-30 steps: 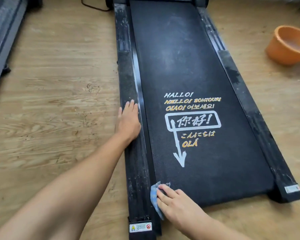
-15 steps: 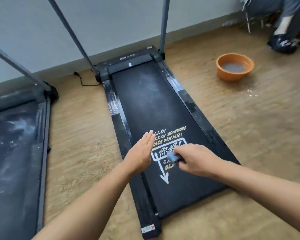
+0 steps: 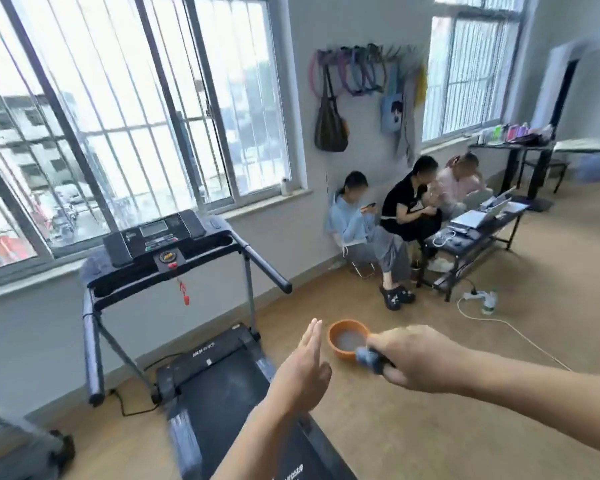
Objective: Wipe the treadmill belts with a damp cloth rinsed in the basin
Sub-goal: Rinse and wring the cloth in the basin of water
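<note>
The right hand [image 3: 413,358] reaches forward with its fingers [image 3: 395,377] curled tight round a bunched blue cloth [image 3: 369,360], which sticks out of the fist on the thumb side. From the head camera the cloth overlaps the near rim of the orange basin [image 3: 340,355]. How far the hand is from the basin cannot be told. The basin stands on the wooden floor [image 3: 430,427], just to the right of the treadmill's front end, with cloudy water in it.

The left hand [image 3: 303,372] holds nothing. Its fingers [image 3: 312,334] are straight and close together, and the hand is raised edge-on over the right side of the treadmill belt [image 3: 229,393]. The belt is black and runs from the bottom of the view up to the motor cover. Above it are the console [image 3: 156,237] and two padded handrails [image 3: 267,268], and a red safety key [image 3: 186,299] dangles from a cord under the console. Part of a second treadmill [image 3: 32,455] shows at the lower left corner, blurred.

Behind the machines is a wide barred window [image 3: 136,116]. Along the far wall three people [image 3: 409,209] sit side by side at a low counter [image 3: 471,237] carrying open laptops [image 3: 478,216]. Bags [image 3: 329,123] and coloured rings hang from hooks above them. A white power strip [image 3: 475,295] and a small bottle [image 3: 489,303] lie on the floor by the counter's leg — well apart from the basin.
</note>
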The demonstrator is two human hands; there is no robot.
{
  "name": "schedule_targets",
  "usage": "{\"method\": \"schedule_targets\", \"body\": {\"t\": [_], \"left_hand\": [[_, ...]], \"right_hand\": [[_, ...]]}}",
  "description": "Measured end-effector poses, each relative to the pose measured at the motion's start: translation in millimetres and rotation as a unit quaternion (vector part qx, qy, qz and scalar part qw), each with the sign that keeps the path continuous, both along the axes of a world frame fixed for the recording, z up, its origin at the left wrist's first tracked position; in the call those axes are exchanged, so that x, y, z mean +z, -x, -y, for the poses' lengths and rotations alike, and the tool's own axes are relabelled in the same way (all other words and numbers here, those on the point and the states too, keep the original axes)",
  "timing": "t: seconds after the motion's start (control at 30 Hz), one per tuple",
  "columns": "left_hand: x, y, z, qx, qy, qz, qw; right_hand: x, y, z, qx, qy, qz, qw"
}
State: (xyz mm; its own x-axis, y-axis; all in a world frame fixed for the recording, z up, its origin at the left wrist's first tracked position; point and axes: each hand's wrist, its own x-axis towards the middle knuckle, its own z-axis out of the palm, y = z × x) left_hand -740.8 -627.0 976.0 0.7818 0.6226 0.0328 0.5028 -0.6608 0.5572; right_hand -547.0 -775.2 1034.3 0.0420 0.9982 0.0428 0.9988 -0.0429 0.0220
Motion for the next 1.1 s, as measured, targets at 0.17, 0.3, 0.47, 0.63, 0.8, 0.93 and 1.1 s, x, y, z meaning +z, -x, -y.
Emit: {"method": "schedule_targets", "body": {"t": [0.17,0.3,0.47,0.63,0.8,0.93,1.1], "left_hand": [[118,-1,87,-0.020,-0.035,0.086,0.995],[121,-3,115,-0.038,-0.025,0.198,0.979],[109,-40,136,0.010,0.186,0.373,0.909],[70,-78,114,0.122,0.199,0.431,0.872],[18,-129,52,0.212,0.227,0.415,0.855],[-31,-186,3,0.250,0.291,0.359,0.851],[-60,-268,-34,0.263,0.328,0.289,0.860]], "right_hand": [[124,-14,90,-0.015,-0.054,-0.048,0.997],[155,-28,125,-0.003,-0.123,-0.205,0.971],[124,-31,96,0.018,-0.190,-0.359,0.914],[60,-56,21,-0.021,-0.180,-0.460,0.869],[-5,-113,-57,-0.106,-0.107,-0.560,0.814],[-54,-184,-103,-0.192,-0.027,-0.632,0.751],[-86,-268,-126,-0.238,0.004,-0.637,0.733]]}}
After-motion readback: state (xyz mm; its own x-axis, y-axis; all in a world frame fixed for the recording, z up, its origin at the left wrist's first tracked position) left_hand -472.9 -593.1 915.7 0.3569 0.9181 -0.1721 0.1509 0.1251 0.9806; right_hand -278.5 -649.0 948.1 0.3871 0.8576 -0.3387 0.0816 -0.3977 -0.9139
